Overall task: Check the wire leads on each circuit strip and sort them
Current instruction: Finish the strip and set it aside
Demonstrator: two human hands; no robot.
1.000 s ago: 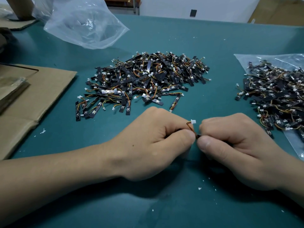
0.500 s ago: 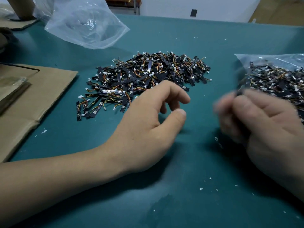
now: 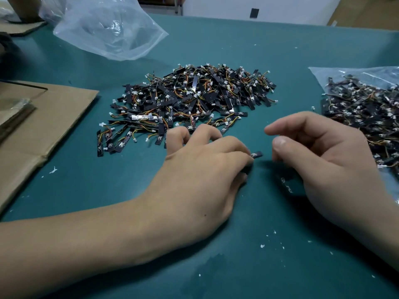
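Presently: the left hand (image 3: 205, 169) grips one circuit strip (image 3: 257, 154) just on the person's side of the unsorted pile (image 3: 194, 98). Only the strip's dark end shows past the fingertips; its leads are hidden. The right hand (image 3: 323, 152), right of the pile, has thumb and forefinger parted and holds nothing, probably poised to take the free end for checking. The bagged strips (image 3: 362, 108), further right of the pile, are presumably the sorted lot.

- We see a loose heap of strips (image 3: 194, 100) in the middle: short black boards with orange and yellow wire leads and white plugs.
- A second heap (image 3: 362, 117) lies to the right on a clear bag (image 3: 323, 72).
- One single strip (image 3: 257, 154) shows its black end, pinched at our left hand (image 3: 205, 169).
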